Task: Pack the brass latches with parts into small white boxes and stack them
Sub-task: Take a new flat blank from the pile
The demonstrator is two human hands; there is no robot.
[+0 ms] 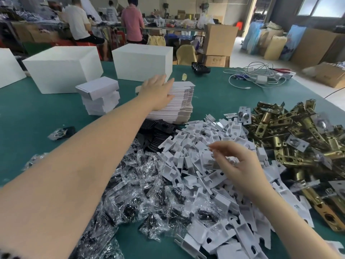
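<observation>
**Left hand on the flat box blanks, right hand over the white inserts**

The left hand (158,90) reaches forward with fingers nearly straight, resting on top of the one stack of flat box blanks (179,105); whether the thumb hooks under the top sheet is hard to tell. The right hand (237,163) hovers over the pile of white inserts (196,157) with fingers loosely curled, fingertips touching or almost touching a piece, nothing clearly gripped.

Taking the blank stack as landmark: just to its left stands one stack of small white boxes (99,98), about four folded boxes high. Behind it sit three large white cartons (141,62) in a row. To its right and nearer the camera lies one heap of brass latches (291,139), too many to count. In front of it, a pile of black plates (158,131), then the clear screw bags (149,193) spread on the green table (37,113).
</observation>
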